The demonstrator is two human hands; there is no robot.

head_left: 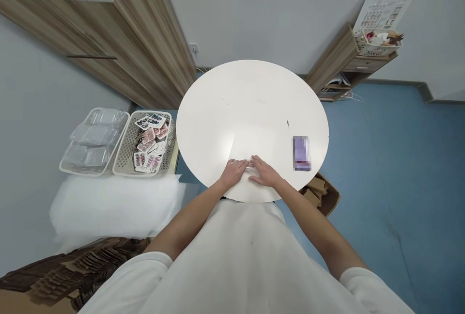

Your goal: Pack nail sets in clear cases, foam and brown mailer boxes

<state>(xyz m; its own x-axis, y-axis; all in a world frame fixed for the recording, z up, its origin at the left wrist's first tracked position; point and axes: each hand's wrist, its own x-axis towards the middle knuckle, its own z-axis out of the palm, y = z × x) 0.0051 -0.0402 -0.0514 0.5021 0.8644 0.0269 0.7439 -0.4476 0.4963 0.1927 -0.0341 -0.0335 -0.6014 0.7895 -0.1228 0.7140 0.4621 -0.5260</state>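
Both my hands rest at the near edge of a round white table [254, 105]. Between their fingertips lies a small clear item [250, 169], too small and see-through to make out well. My left hand [233, 172] has its fingers together, touching the item's left side. My right hand [263, 172] is over its right side, thumb and fingers apart, fingertips near those of my left hand. Right of my hands, a purple, pixelated rectangular object [302, 153] lies on the table.
Left of the table stand a basket of printed nail cards [123, 159] and a basket of clear plastic boxes [64, 166]. White sheeting [116, 205] lies nearer me. An open carton [332, 197] is below the table's right edge. Cabinets [145, 28] rise behind left.
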